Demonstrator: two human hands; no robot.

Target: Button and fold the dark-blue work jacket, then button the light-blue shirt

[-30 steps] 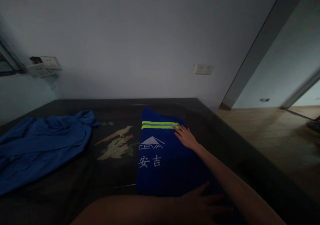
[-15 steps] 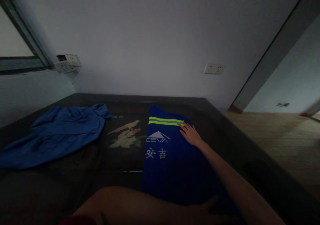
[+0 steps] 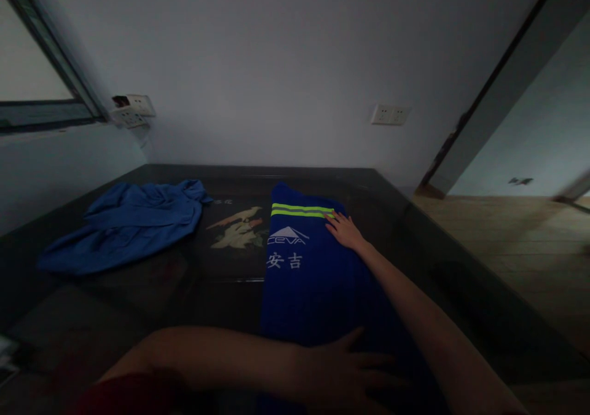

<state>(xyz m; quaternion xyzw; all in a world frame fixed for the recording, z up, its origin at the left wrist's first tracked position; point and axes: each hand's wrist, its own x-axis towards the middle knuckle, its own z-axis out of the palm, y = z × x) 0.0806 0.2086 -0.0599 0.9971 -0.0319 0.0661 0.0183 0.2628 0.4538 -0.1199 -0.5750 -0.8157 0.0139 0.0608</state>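
Observation:
A dark blue folded garment [image 3: 308, 280] with two yellow-green stripes, a white CEVA logo and white characters lies lengthwise on a dark table [image 3: 138, 280]. My right hand [image 3: 343, 230] rests flat on its far right edge, next to the stripes, fingers stretched out. Near the bottom of the view my left hand [image 3: 350, 375] lies flat on the near end of the garment, fingers spread, the forearm crossing in from the left. Neither hand holds anything.
A crumpled lighter blue garment [image 3: 133, 221] lies at the table's far left. A bird picture [image 3: 237, 230] shows in the tabletop between the two garments. Wall sockets [image 3: 389, 114] sit on the back wall, a window frame at left, and wooden floor [image 3: 520, 243] at right.
The view has shifted, so the table sits a little further from the camera. My left hand has come into fuller view on the garment's near end. My right hand stays by the stripes.

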